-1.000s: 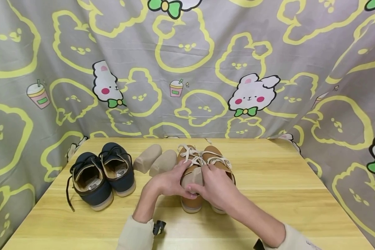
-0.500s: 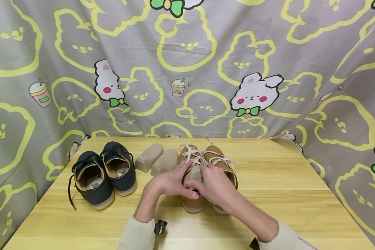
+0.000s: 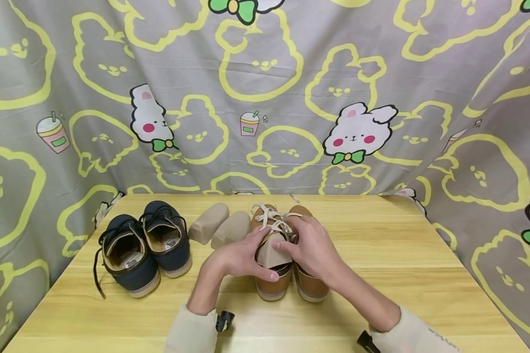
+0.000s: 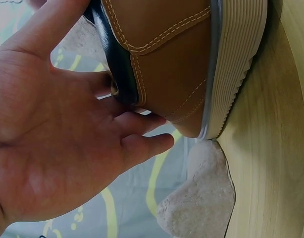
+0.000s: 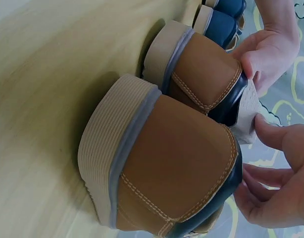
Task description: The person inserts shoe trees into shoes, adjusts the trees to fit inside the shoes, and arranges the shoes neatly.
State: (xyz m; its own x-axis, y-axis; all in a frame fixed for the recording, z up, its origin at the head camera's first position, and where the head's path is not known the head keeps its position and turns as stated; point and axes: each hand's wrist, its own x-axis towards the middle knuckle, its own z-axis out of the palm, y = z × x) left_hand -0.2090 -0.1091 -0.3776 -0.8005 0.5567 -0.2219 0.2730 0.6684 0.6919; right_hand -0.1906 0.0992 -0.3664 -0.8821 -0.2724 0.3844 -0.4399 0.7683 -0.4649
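Note:
A pair of tan lace-up shoes stands side by side. In the left tan shoe (image 3: 271, 289) sits a beige moulded shoe tree (image 3: 271, 255), its blunt end sticking out of the opening. My left hand (image 3: 240, 257) holds this shoe's left side, fingers at the collar and thumb towards the heel. The thumb of my right hand (image 3: 311, 245) touches the shoe tree's right edge; its bent fingers reach over the right tan shoe (image 3: 311, 287) towards the laces, fingertips partly hidden. In the right wrist view the shoe tree (image 5: 247, 111) shows beside my thumb.
Two more beige shoe trees (image 3: 209, 223) lie left of the tan pair. Farther left stands a pair of navy shoes (image 3: 132, 277), one lace trailing on the wooden table (image 3: 402, 269). A patterned grey curtain (image 3: 282, 54) hangs behind the table's back edge.
My right hand has shifted forward and to the right, its thumb sliding from the shoe tree's end to its right edge. The left hand holds its place on the shoe.

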